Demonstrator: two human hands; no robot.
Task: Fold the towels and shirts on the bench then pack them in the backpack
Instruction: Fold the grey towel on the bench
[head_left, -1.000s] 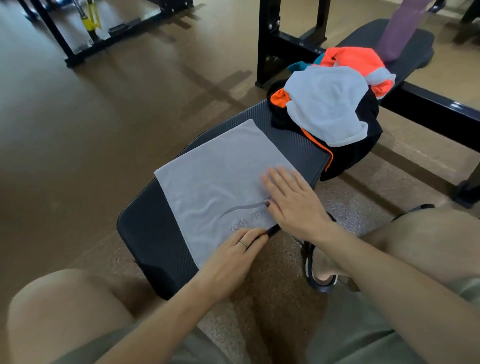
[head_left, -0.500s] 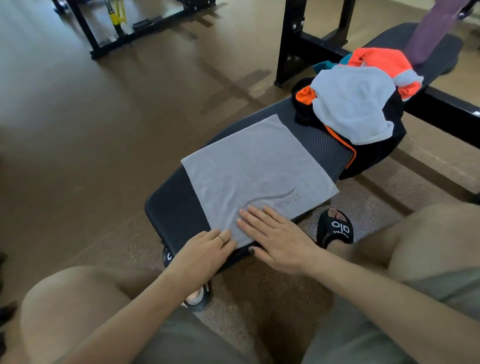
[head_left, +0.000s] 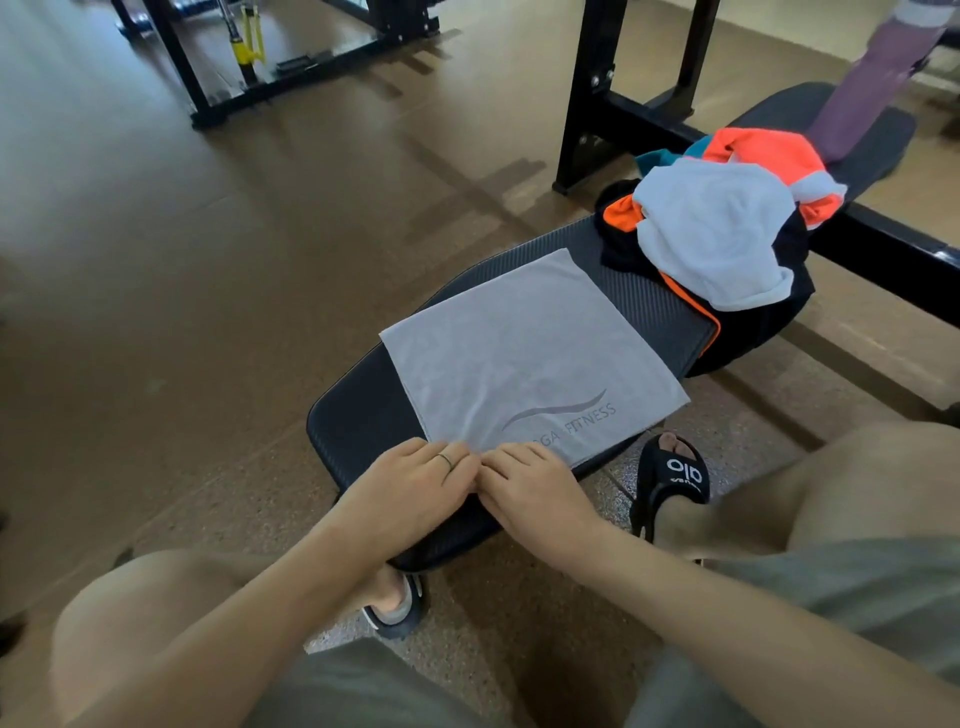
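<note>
Grey towel (head_left: 530, 358) lies flat on the black worktop (head_left: 358, 415), a near-square set cornerwise, its long axis running near-left to far-right, its printed logo partly covered. Left hand (head_left: 405, 488) and right hand (head_left: 535, 493) meet at its near corner, fingers curled, seemingly pinching the edge. Crumpled clothes (head_left: 722, 234) are heaped far right.

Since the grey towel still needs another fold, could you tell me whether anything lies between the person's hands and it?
Nothing visible does. The left hand and right hand already rest at the near corner of the grey towel, fingers on its edge. The pile of unfolded clothes sits farther along the bench, apart from the towel.
</note>
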